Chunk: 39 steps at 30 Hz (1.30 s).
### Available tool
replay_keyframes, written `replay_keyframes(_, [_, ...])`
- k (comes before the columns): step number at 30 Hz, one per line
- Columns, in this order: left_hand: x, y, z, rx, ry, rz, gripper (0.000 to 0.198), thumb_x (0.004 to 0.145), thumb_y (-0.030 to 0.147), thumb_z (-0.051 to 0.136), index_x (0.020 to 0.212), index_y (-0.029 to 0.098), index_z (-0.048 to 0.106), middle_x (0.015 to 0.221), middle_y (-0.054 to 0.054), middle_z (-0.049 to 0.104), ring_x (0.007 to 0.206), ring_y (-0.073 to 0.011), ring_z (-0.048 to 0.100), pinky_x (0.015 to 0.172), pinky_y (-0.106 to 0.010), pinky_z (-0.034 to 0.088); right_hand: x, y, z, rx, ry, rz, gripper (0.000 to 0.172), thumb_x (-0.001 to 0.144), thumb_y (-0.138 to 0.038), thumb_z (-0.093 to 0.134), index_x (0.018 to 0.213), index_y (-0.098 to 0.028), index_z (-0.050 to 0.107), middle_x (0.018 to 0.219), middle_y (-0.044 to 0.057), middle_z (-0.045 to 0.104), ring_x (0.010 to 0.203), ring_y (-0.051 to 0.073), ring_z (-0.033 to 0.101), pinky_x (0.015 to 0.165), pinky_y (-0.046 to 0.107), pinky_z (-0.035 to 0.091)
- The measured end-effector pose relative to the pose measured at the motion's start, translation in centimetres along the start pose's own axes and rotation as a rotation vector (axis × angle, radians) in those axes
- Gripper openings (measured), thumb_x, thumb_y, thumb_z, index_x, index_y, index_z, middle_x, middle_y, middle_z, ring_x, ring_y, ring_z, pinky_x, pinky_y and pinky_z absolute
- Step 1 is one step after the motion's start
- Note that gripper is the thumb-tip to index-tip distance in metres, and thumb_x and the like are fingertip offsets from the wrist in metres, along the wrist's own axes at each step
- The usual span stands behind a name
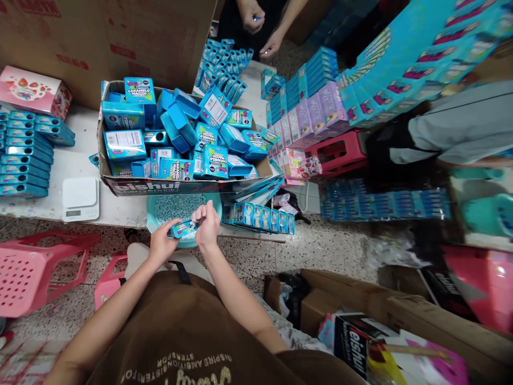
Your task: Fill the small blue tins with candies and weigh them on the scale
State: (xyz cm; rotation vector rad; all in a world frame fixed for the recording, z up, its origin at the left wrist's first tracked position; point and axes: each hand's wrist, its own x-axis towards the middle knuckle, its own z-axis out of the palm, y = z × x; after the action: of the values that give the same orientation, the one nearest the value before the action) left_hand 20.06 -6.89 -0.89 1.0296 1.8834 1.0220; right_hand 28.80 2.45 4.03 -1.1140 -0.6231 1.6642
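Observation:
My left hand [162, 240] is closed around a small blue candy box [183, 230], printed with "Caramelo", over a teal basin [151, 218]. Pale blue candies [178, 206] cover the bottom of the basin. At the box's right end is my right hand [207, 227], its fingers curled together; what they hold, if anything, is too small to make out. Just beyond the basin, an open cardboard carton [132, 187] is heaped with blue candy boxes [172, 125].
A white scale [80, 198] stands left, near stacked blue boxes [24, 160]. Strips of packets [260, 216] lie right of the basin. Across the table are a co-worker's hands [256, 21]. Pink stools [36, 272] stand left; cardboard boxes [360, 299] sit behind on the right.

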Motion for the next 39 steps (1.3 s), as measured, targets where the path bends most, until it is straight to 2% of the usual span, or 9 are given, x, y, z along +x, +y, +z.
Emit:
replay_keyframes(4, [0.0,-0.1,0.3,-0.125,-0.006,-0.028,0.04,0.064,0.016,0.066,0.104,0.02,0.066,0.11,-0.005,0.069,0.105,-0.023,0.063,0.096,-0.038,0.047,-0.4,-0.7,0.2,0.074,-0.018,0.02,0.053,0.077,-0.056,0.062,0.053,-0.02,0.032,0.049,-0.007,0.03,0.043,0.005,0.03,0.043,0.021,0.027])
replay_keyframes(7, [0.1,-0.1,0.5,-0.219,0.003,0.056,0.037,0.068,0.015,0.062,0.105,0.018,0.065,0.113,-0.007,0.067,0.108,-0.0214,0.061,0.099,-0.037,0.045,-0.5,-1.1,0.4,0.062,-0.042,0.019,0.052,0.081,-0.054,0.059,0.055,-0.02,0.03,0.05,-0.008,0.027,0.043,0.006,0.028,0.043,0.021,0.027])
replay_keyframes(11, [0.5,-0.1,1.0,-0.213,-0.007,0.049,0.036,0.067,0.014,0.061,0.103,0.018,0.064,0.11,-0.006,0.068,0.106,-0.0214,0.062,0.098,-0.037,0.046,0.0,-1.4,0.3,-0.002,0.017,0.056,0.055,0.085,-0.058,0.05,0.056,-0.02,0.024,0.049,-0.008,0.022,0.042,0.006,0.023,0.041,0.022,0.026])
replay_keyframes(17, [1.4,-0.4,1.9,-0.256,-0.034,0.069,0.037,0.066,0.013,0.061,0.103,0.017,0.062,0.11,-0.006,0.067,0.106,-0.021,0.061,0.097,-0.036,0.046,0.6,-1.4,0.0,0.024,0.015,0.09,0.055,0.085,-0.059,0.049,0.056,-0.02,0.024,0.05,-0.008,0.023,0.043,0.006,0.025,0.042,0.022,0.028])
replay_keyframes(24, [1.2,0.0,1.6,-0.301,-0.094,0.137,0.04,0.066,0.01,0.056,0.105,0.019,0.061,0.112,-0.005,0.067,0.108,-0.019,0.06,0.098,-0.035,0.045,-0.1,-1.6,-0.3,-0.001,-0.002,0.061,0.053,0.085,-0.056,0.051,0.057,-0.021,0.024,0.051,-0.007,0.023,0.044,0.007,0.027,0.044,0.022,0.03])
replay_keyframes(34, [0.8,-0.4,2.1,-0.303,-0.104,0.079,0.035,0.069,0.017,0.061,0.104,0.018,0.06,0.11,-0.006,0.066,0.107,-0.02,0.061,0.098,-0.037,0.045,-0.2,-1.7,-0.2,0.022,-0.002,0.104,0.053,0.084,-0.057,0.053,0.056,-0.021,0.026,0.05,-0.008,0.024,0.043,0.007,0.026,0.043,0.023,0.029])
replay_keyframes(39, [1.1,-1.6,1.6,-0.277,-0.103,0.079,0.037,0.068,0.013,0.06,0.104,0.019,0.06,0.111,-0.006,0.067,0.107,-0.0202,0.061,0.097,-0.037,0.045,0.0,-0.8,-0.1,0.023,-0.016,0.147,0.054,0.085,-0.056,0.052,0.056,-0.021,0.024,0.05,-0.007,0.024,0.044,0.007,0.029,0.045,0.023,0.032])
